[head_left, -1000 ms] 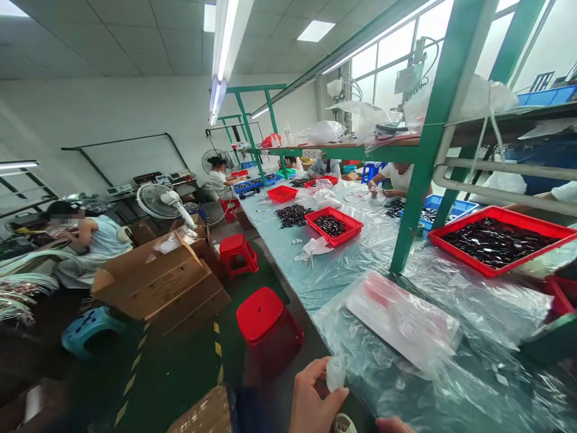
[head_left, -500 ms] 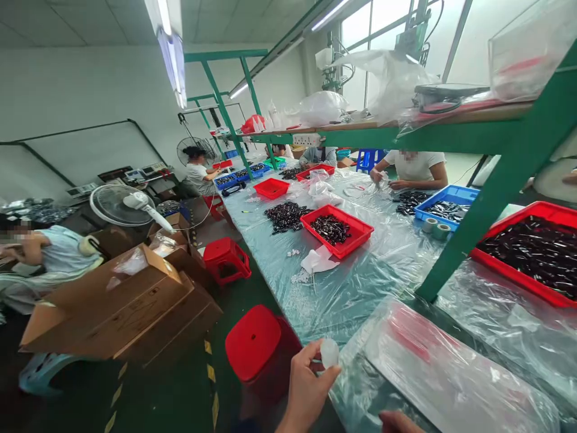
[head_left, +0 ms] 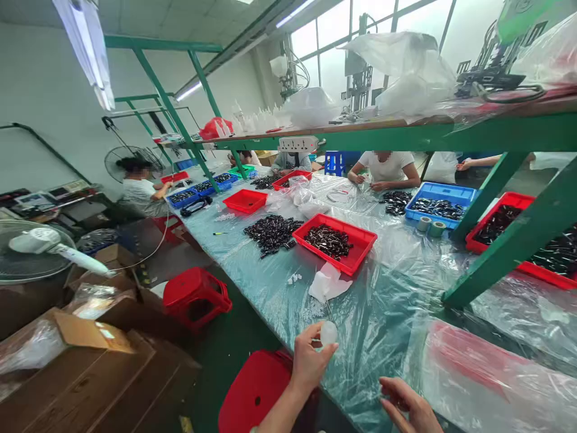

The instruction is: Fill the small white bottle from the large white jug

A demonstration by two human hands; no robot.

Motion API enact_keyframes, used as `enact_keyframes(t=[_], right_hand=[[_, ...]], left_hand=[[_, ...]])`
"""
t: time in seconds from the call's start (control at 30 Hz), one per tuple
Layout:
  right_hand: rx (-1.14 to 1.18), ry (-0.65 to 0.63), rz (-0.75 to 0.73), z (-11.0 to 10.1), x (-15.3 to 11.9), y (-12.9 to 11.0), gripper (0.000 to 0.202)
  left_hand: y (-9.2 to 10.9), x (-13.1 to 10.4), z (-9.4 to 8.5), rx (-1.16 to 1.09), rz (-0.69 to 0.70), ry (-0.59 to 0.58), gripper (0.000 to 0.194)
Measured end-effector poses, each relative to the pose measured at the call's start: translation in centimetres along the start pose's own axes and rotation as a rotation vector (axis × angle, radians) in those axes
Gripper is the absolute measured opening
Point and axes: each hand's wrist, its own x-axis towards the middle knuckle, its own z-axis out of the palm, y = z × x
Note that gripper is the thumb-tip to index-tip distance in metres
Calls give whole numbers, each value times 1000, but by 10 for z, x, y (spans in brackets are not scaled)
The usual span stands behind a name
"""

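My left hand (head_left: 311,355) is closed on a small, rounded, translucent white container (head_left: 329,334), pinched between thumb and fingers above the near edge of the table; its exact kind is unclear. Just beyond it, thin metal tweezers (head_left: 329,310) lie by a crumpled white cloth (head_left: 329,282). At the bottom of the view, my right hand (head_left: 408,404) is over the plastic-covered table (head_left: 360,367), holding nothing, its fingers apart. Further off, a red tray (head_left: 360,249) contains small black parts, and a pile of similar parts (head_left: 271,233) lies left of it.
A clear plastic bag (head_left: 491,373) lies to the right. A green shelf post (head_left: 514,240) slants down onto the table, with a blue tray (head_left: 469,195) behind. Red stools (head_left: 256,391) and cardboard boxes (head_left: 94,373) stand at left. Several people sit around the table.
My view has swung right and nearer the table. The right hand has come further into view. The left hand still grips the white container, now closer to the tweezers.
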Motion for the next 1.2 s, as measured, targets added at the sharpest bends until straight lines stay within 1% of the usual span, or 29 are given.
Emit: enact_keyframes(t=[0.1, 0.23, 0.33, 0.5, 0.57, 0.63, 0.73, 0.9, 1.07, 1.2], right_hand=[[-40, 58, 42, 14, 21, -9, 26], [-101, 119, 60, 28, 63, -4, 26], [-169, 145, 68, 34, 106, 5, 23], [-314, 152, 79, 43, 180, 17, 22], [-382, 154, 99, 47, 202, 22, 22], [-454, 151, 133, 52, 218, 27, 22], [-561, 128, 204, 59, 230, 35, 22], [-679, 72, 293, 69, 233, 42, 21], [-711, 70, 316, 73, 233, 42, 19], [-694, 100, 292, 67, 231, 33, 18]], left_hand=[[-14, 26, -13, -5, 15, -23, 30], [-29, 55, -22, -9, 24, -43, 31], [-38, 74, -23, -19, 39, -55, 31], [-50, 106, -20, -29, 79, -68, 29], [-56, 117, -18, -22, 93, -73, 29], [-64, 127, -15, -10, 101, -79, 29], [-78, 138, -9, 11, 103, -78, 32], [-95, 150, -3, 51, 128, -72, 33], [-102, 160, -3, 79, 169, -108, 33], [-110, 165, -2, 87, 181, -133, 34]])
